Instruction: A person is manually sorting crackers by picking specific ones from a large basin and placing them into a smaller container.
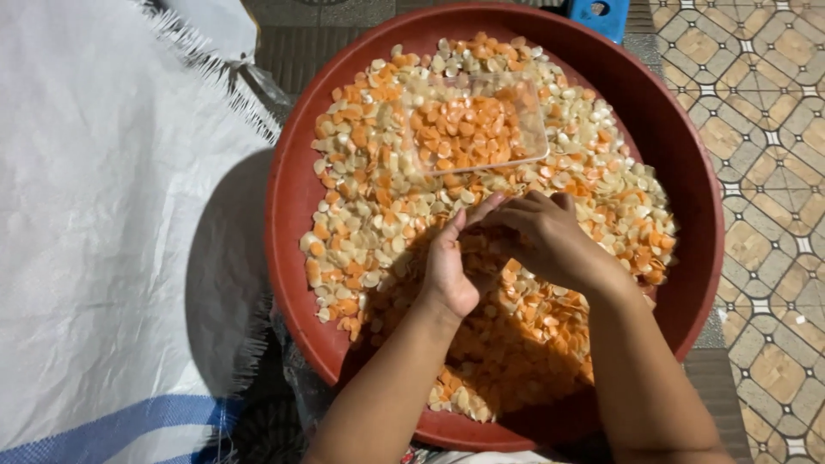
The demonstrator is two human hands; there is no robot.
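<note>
Hands meeting over chips (369,232), left hand (450,268) edge-up, right hand (541,236) curled

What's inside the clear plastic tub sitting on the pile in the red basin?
The clear tub holds only orange pieces, a shallow layer. It rests on the mixed orange and white pieces in the red basin. What lies under the tub, and the tub's own floor, is covered.

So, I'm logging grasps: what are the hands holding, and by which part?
Cannot be told. Both the left hand and right hand meet fingertip to fingertip over the chips; any piece pinched there is hidden.
</note>
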